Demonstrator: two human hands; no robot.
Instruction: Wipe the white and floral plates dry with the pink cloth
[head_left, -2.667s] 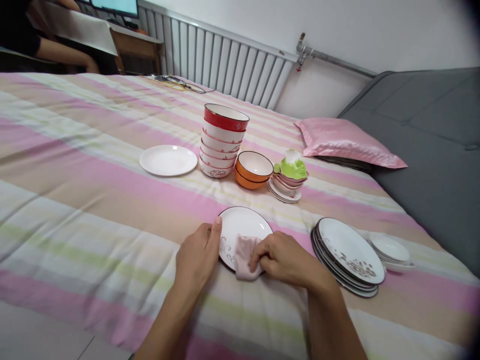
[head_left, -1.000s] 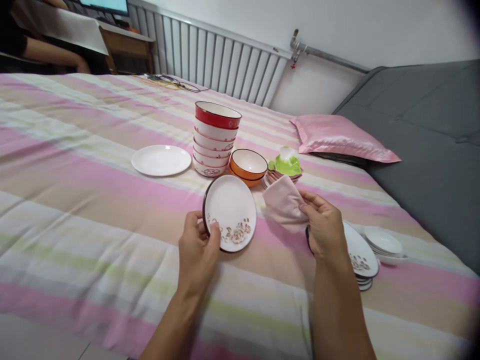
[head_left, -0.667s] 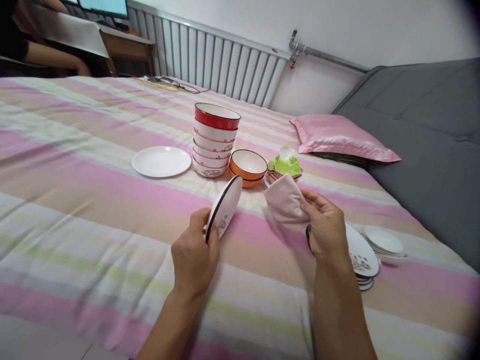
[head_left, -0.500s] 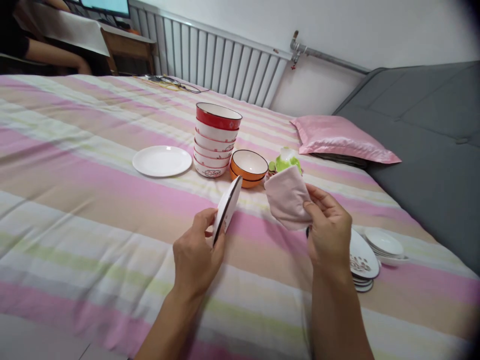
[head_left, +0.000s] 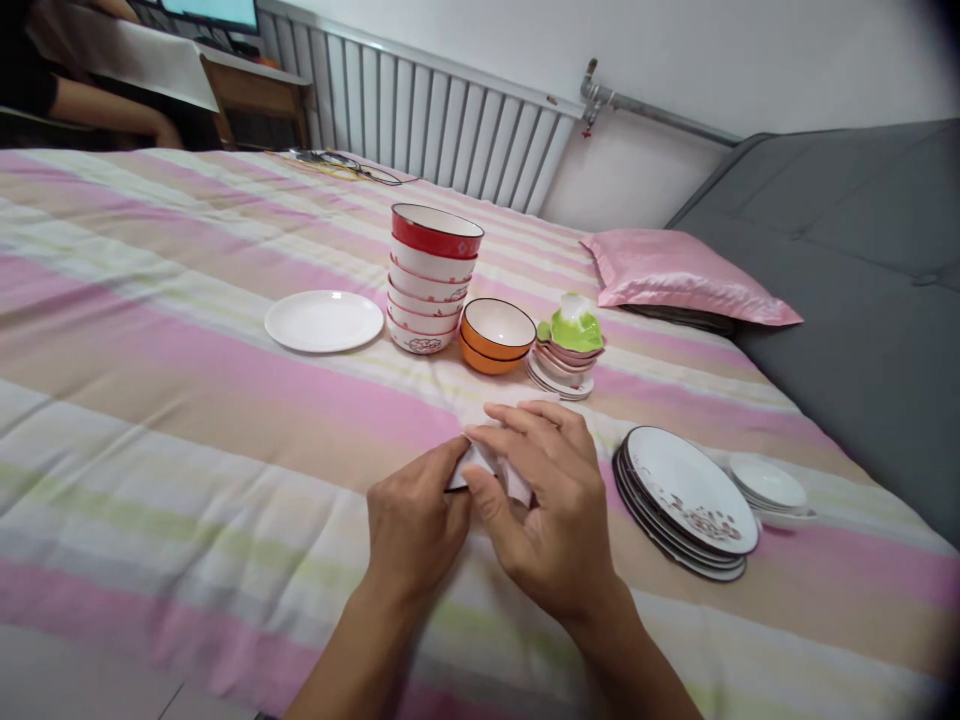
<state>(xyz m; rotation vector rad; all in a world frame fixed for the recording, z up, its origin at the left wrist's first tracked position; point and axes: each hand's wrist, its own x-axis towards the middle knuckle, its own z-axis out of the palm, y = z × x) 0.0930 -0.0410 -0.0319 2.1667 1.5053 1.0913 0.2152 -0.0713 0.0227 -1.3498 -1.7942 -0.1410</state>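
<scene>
Pinched at its near edge by my left hand (head_left: 411,515), a white dish with a dark rim (head_left: 472,468) is mostly covered by my fingers. My right hand (head_left: 556,505) curves over the dish and grips a pale pink cloth (head_left: 517,486) pressed against it. Beyond the hands stand a tall stack of bowls (head_left: 426,300), red-banded on top, and two nested orange bowls (head_left: 495,350). Right of those sits a pile of small dishes (head_left: 568,360) topped by a green leaf-shaped one. Dark-rimmed plates (head_left: 686,495) are stacked to the right of my right hand.
A white oval plate (head_left: 324,322) lies left of the bowls. Small white dishes (head_left: 769,485) sit behind the dark-rimmed plates. A pink pillow (head_left: 686,270) rests by the grey headboard (head_left: 847,240). Cables (head_left: 349,168) lie at the bed's far edge; a person's arm (head_left: 112,115) shows at far left.
My right hand has moved left with the cloth, bringing it onto the dish. The dish has tilted from upright and dropped lower. The plate stack at right is now uncovered.
</scene>
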